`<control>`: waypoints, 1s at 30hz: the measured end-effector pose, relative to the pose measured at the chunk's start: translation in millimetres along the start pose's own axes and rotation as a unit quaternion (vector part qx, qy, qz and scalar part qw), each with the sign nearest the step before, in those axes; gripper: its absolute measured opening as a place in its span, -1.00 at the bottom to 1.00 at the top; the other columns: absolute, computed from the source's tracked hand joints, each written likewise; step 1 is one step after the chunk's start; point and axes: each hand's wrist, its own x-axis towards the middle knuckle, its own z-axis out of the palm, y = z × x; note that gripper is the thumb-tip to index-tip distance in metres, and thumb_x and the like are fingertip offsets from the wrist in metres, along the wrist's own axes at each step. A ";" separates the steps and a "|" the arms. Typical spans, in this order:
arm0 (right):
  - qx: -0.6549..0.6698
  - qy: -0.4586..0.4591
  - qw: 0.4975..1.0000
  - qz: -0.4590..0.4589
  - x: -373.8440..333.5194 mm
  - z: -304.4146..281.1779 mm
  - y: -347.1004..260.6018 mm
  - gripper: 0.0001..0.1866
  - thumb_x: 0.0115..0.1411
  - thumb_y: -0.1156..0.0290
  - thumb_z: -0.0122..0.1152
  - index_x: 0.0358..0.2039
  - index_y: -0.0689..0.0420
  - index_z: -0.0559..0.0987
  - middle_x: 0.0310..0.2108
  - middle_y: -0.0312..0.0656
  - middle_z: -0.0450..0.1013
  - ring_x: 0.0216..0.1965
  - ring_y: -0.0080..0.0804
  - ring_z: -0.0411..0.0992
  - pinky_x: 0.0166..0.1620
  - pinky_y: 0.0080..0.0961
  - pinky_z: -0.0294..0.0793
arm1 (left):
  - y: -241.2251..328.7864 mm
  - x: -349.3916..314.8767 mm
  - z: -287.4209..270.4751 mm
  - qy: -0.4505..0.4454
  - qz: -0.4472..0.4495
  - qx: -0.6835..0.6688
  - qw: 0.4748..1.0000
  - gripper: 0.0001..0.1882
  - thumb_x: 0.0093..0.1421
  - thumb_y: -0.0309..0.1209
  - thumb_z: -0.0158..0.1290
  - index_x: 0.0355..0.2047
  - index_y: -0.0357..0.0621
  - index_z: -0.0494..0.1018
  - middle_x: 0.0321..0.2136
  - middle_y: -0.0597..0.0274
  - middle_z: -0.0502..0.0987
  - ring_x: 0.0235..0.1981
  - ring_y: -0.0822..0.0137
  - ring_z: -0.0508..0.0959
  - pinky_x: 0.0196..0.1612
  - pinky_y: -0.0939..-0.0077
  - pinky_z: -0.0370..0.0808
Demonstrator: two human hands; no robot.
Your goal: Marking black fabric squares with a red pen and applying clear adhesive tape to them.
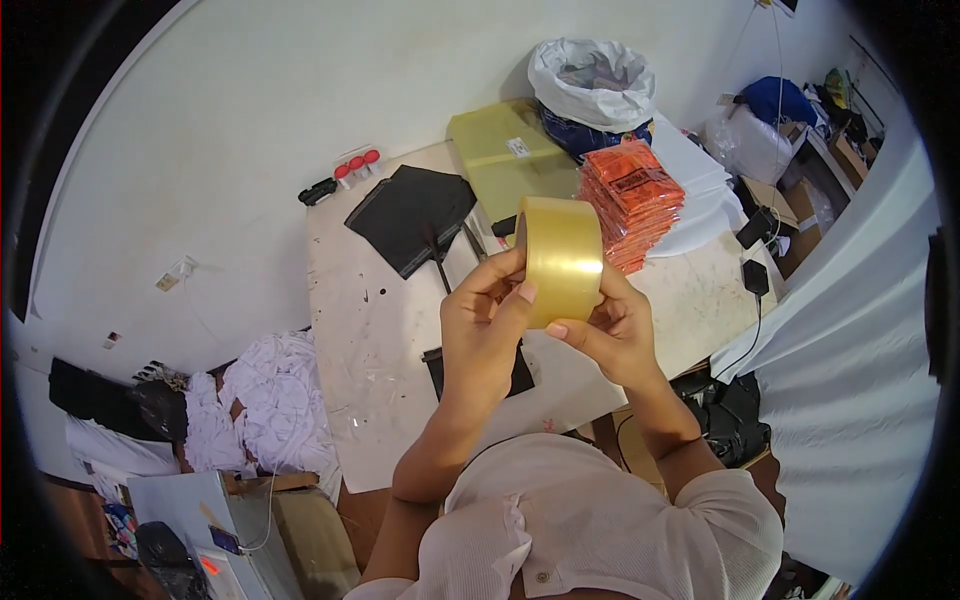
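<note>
A wide roll of clear yellowish packing tape (564, 262) is held up above the table between both hands. My left hand (488, 318) grips its left side, with the thumb on the tape face and fingers at the roll's edge. On the other side my right hand (618, 325) holds the lower right edge, its thumb pressed near the bottom rim. Under my left hand lies a dark flat piece (433, 372), mostly covered. Beyond it, black sheets (412, 215) lie on the tabletop, with a dark thin tool (440, 262) resting over them.
Behind the tape stands a stack of orange packets in clear plastic (634, 190). Further back are a yellow plastic pack (510, 150) and a white sack (592, 85). The pale table (375, 390) borders a pile of white cloth (278, 400). A black power adapter (756, 277) hangs at the right edge.
</note>
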 end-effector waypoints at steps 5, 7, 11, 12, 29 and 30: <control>-0.002 -0.006 1.000 0.006 1.3 -3.6 5.7 -0.43 0.00 0.63 0.22 0.06 0.30 0.28 -0.14 -0.23 0.38 -0.10 -0.55 0.34 -0.04 -0.59 0.32 | -8.5 4.5 -5.6 -0.001 -0.009 0.013 1.000 -0.70 0.17 -0.57 -0.09 -0.07 -0.41 0.36 -0.24 0.19 0.48 -0.24 0.50 0.45 -0.12 0.62 0.36; -0.007 -0.002 1.000 0.009 1.6 -4.3 7.6 -0.44 0.01 0.63 0.21 0.05 0.30 0.28 -0.13 -0.23 0.38 -0.10 -0.54 0.34 -0.04 -0.59 0.31 | -12.2 8.6 -6.0 0.013 -0.035 -0.007 0.999 -0.71 0.18 -0.54 -0.08 -0.09 -0.39 0.38 -0.24 0.22 0.48 -0.24 0.51 0.45 -0.11 0.61 0.35; -0.008 0.016 1.000 0.005 1.7 -7.1 10.7 -0.46 0.01 0.62 0.21 0.04 0.30 0.29 -0.12 -0.23 0.38 -0.09 -0.53 0.34 -0.03 -0.57 0.31 | -16.9 12.6 -7.6 0.013 -0.048 -0.007 0.999 -0.71 0.18 -0.53 -0.07 -0.08 -0.38 0.38 -0.23 0.22 0.48 -0.22 0.51 0.45 -0.09 0.61 0.33; -0.005 0.022 1.000 0.008 0.9 -8.8 10.8 -0.46 0.01 0.62 0.21 0.03 0.30 0.30 -0.13 -0.23 0.38 -0.09 -0.53 0.34 -0.02 -0.57 0.31 | -14.7 12.2 -6.6 0.002 -0.056 0.001 0.998 -0.69 0.18 -0.52 -0.07 -0.07 -0.39 0.37 -0.22 0.21 0.48 -0.21 0.50 0.45 -0.08 0.61 0.33; -0.004 0.012 1.000 -0.001 1.7 -12.0 10.5 -0.46 -0.02 0.59 0.25 0.01 0.29 0.33 -0.15 -0.23 0.39 -0.11 -0.52 0.35 -0.03 -0.56 0.31 | -14.7 8.3 0.1 -0.008 0.000 0.002 1.000 -0.70 0.19 -0.54 -0.05 -0.07 -0.40 0.36 -0.25 0.23 0.48 -0.23 0.53 0.44 -0.14 0.65 0.36; -0.003 0.012 1.000 0.001 1.7 -11.5 10.5 -0.46 -0.02 0.60 0.25 0.01 0.29 0.32 -0.14 -0.23 0.39 -0.11 -0.52 0.35 -0.03 -0.56 0.31 | -15.0 8.7 -0.1 0.000 -0.003 0.009 1.000 -0.71 0.19 -0.54 -0.06 -0.08 -0.39 0.37 -0.25 0.24 0.48 -0.24 0.54 0.44 -0.14 0.66 0.35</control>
